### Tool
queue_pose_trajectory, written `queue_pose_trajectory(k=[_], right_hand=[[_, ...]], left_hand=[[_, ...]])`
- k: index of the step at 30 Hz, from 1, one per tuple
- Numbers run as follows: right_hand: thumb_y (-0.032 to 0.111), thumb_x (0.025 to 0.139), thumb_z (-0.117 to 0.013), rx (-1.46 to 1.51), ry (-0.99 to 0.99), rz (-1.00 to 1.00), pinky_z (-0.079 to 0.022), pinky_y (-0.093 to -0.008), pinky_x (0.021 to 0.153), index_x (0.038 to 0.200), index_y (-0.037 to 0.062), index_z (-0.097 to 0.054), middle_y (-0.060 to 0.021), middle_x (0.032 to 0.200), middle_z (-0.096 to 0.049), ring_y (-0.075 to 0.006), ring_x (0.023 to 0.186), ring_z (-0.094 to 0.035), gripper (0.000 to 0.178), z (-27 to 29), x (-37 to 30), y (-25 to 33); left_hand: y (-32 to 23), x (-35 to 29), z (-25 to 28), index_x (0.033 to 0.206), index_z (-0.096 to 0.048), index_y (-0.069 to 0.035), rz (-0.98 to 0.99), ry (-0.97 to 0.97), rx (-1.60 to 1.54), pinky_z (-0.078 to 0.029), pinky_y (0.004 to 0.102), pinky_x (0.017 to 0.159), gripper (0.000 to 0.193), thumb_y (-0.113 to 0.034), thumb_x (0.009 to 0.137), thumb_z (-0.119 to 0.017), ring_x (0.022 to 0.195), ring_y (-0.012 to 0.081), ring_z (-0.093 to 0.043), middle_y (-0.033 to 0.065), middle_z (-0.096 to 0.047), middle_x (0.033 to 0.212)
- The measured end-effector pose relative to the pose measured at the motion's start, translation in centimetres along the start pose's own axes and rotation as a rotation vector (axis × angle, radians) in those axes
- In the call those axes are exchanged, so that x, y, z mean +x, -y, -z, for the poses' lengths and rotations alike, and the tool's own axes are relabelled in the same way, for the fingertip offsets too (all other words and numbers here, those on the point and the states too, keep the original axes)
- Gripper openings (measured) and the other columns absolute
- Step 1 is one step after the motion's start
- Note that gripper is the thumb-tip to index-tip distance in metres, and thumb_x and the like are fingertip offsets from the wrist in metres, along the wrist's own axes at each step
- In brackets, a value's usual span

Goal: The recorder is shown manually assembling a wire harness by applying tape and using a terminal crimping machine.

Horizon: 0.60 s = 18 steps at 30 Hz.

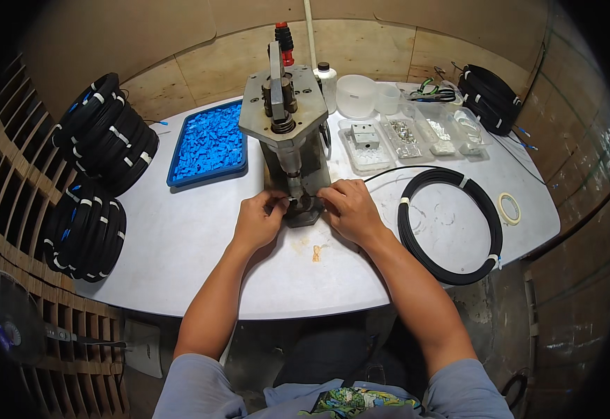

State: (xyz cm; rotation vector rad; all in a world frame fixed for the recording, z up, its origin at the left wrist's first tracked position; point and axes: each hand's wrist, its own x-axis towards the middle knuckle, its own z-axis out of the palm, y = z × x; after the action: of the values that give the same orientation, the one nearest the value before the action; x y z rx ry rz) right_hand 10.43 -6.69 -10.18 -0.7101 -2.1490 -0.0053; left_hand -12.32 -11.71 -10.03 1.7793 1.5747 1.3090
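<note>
Pinching a small part at the hand press [287, 133] base: left hand [257, 222] and right hand [347, 211] both closed on it under the ram, centre table [179, 244]. Part mostly hidden; looks light, rigid, fiddly, so grip by fingertips at its ends. Black cable coil [450, 225] lies right, blue parts tray [208, 144] far left.

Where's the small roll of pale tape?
Head view, far right of the white table: the small roll of pale tape lies flat just right of the loose black cable coil.

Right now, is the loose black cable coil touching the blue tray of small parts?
Apart. The head view shows the black cable coil right of the press, the blue tray left.
</note>
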Motion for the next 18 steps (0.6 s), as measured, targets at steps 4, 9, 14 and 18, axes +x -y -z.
queue_pose_trajectory(k=[4,9,14,18], right_hand=[[0.008,0.073,-0.074,0.008,0.01,-0.008,-0.043,-0.0366,0.082,0.099,0.0123,-0.068,-0.0046,0.086,-0.06,-0.024,0.085,-0.06,0.026,0.02,-0.03,-0.07],[0.008,0.073,-0.074,0.02,0.008,-0.015,-0.044,-0.0363,0.082,0.099,0.0121,-0.069,-0.0049,0.086,-0.06,-0.0245,0.084,-0.06,0.026,0.02,-0.02,-0.04],[0.004,0.065,-0.078,0.035,0.015,-0.037,-0.048,-0.0392,0.085,0.102,0.0101,-0.068,-0.0062,0.089,-0.063,-0.0281,0.088,-0.061,0.038,0.02,-0.16,-0.12],[0.004,0.067,-0.077,0.042,0.019,-0.049,-0.048,-0.0396,0.084,0.102,0.0095,-0.069,-0.0073,0.09,-0.064,-0.0293,0.089,-0.061,0.036,-0.02,-0.17,-0.04]], left_hand=[[-0.09,-0.01,-0.03,0.1,-0.071,0.003,-0.001,0.006,0.0,-0.054,0.0317,0.067,0.02,-0.012,0.089,-0.064,0.07,0.0215,-0.071,0.0161,-0.072,0.078],[0.28,0.04,0.01,0.101,-0.071,0.004,0.003,0.015,-0.001,-0.055,0.0317,0.067,0.02,-0.012,0.09,-0.064,0.07,0.0215,-0.071,0.0165,-0.072,0.078],[0.18,0.04,-0.01,0.101,-0.071,0.003,0.013,0.014,0.002,-0.055,0.032,0.068,0.021,-0.012,0.09,-0.064,0.071,0.0213,-0.071,0.0165,-0.073,0.079],[0.13,0.0,0.03,0.101,-0.071,0.003,0.008,0.016,-0.001,-0.055,0.0317,0.068,0.02,-0.012,0.09,-0.064,0.071,0.021,-0.071,0.0163,-0.073,0.079]])
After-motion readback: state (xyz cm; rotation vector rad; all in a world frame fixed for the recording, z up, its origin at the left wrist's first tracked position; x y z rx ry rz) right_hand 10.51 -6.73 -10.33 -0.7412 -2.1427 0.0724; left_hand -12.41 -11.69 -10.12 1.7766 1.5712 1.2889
